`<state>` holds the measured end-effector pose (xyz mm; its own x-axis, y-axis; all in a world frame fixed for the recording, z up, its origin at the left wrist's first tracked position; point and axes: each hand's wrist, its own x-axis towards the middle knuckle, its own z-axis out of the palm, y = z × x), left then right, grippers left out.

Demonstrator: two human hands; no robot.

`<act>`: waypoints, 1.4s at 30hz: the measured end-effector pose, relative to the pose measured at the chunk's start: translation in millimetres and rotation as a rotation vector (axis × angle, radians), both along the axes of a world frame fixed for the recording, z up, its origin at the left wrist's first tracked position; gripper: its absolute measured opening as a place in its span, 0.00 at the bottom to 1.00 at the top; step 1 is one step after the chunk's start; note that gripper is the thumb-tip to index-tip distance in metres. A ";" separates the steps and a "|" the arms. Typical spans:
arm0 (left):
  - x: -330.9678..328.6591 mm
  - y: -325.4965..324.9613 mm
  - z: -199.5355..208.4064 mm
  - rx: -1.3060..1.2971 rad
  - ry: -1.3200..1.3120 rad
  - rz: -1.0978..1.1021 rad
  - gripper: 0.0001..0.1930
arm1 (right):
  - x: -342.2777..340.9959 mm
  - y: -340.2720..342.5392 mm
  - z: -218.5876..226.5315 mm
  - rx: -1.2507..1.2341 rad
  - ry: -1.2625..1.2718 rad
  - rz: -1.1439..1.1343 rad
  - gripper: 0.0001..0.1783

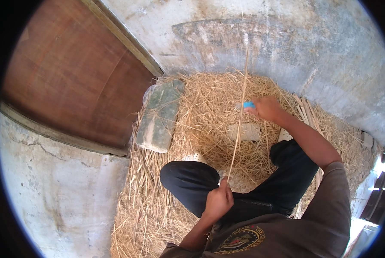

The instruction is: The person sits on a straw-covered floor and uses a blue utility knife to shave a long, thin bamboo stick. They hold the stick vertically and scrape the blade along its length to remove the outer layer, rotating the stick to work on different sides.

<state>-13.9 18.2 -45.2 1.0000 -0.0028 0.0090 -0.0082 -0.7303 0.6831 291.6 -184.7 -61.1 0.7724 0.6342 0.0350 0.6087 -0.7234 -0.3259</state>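
Note:
My left hand [219, 200] is closed in front of my lap round the near end of a long, thin pale strip [237, 144]. The strip looks like split bamboo or cane and rises away from me toward the far wall. Farther off and to the right, my right hand [266, 108] is closed on a small tool with a bright blue handle [249, 104]. The tool's working end reaches just behind the strip, and I cannot make out its shape. Under the right hand, a pale block [244, 132] lies partly sunk in loose straw-like shavings [209, 103].
A greenish, worn stone slab [160, 114] lies on the shavings at the left. Beyond it is a brown panel [85, 73] with a wooden frame. A stained wall [282, 47] closes off the far side. Several split strips [306, 112] lie at the right.

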 end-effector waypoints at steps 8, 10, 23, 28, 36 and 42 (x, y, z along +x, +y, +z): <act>0.7 -8.2 15.5 -0.026 0.099 0.011 0.18 | 20.0 -2.6 -21.2 0.121 0.081 0.033 0.37; -4.3 -5.4 14.4 -0.050 0.102 0.027 0.17 | 19.6 -10.0 -24.5 0.205 0.354 0.003 0.37; 0.6 -7.6 18.2 0.018 0.024 -0.026 0.20 | 23.8 -11.4 0.2 0.045 0.156 -0.025 0.37; -6.3 -4.6 8.4 -0.016 -0.007 -0.026 0.21 | 28.0 -20.9 -26.7 0.341 0.345 0.000 0.34; -6.3 -14.5 23.8 -0.006 0.070 -0.005 0.18 | 32.0 -22.2 7.8 0.028 -0.306 -0.135 0.31; -12.7 -6.9 7.0 -0.091 0.016 -0.023 0.21 | 51.9 -37.4 -38.0 0.302 0.131 -0.025 0.31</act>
<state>-26.5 11.3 -38.2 0.9997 -0.0253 -0.0059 -0.0125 -0.6651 0.7467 343.4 -222.1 -99.2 0.7982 0.5908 0.1178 0.5305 -0.5967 -0.6021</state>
